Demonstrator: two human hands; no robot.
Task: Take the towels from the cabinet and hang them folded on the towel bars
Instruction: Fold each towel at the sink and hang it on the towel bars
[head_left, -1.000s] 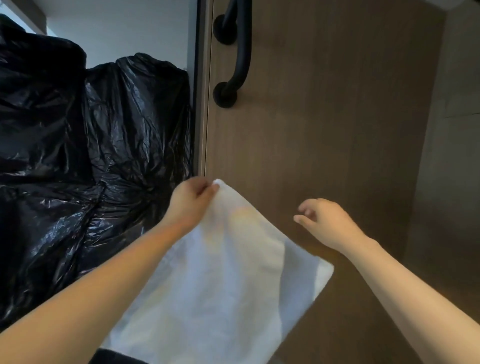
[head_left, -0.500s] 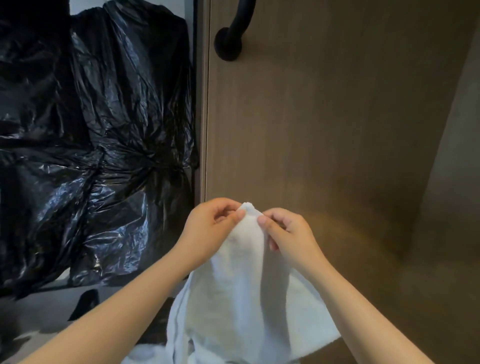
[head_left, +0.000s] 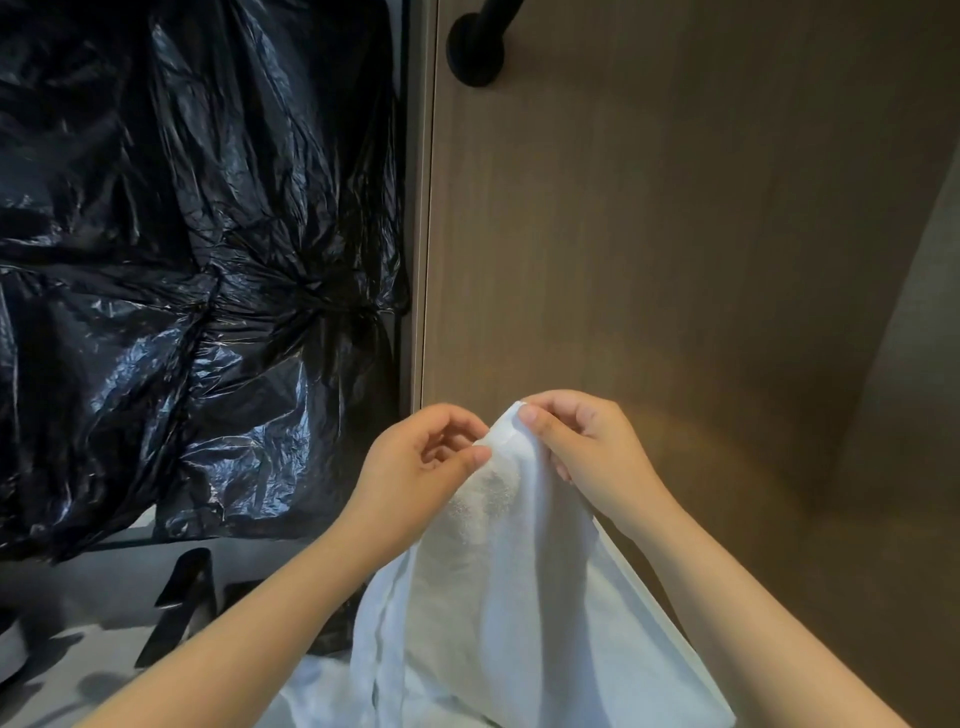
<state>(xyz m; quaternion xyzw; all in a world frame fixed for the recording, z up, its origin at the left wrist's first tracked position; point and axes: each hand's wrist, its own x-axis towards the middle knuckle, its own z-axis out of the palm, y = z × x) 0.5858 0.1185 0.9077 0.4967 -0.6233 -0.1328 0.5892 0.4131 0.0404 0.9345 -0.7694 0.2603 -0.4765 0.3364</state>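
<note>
A brown wooden panel (head_left: 649, 234) fills the space above and to the right of the hands. Up and to the left of them, crumpled black plastic bags (head_left: 182, 260) are heaped against the panel's edge, glossy where light catches the folds. A white towel (head_left: 509, 597) hangs down from the hands in loose folds, its top corner gathered into a peak between them and its lower part spreading below the wrists to the bottom edge of the view. The left hand (head_left: 421, 467) pinches the towel's edge just below the peak with thumb and forefinger. The right hand (head_left: 587, 452) pinches the peak itself, fingers curled, just beside the left. Far above them, the round black foot of a handle (head_left: 477, 52) sits on the panel.
</note>
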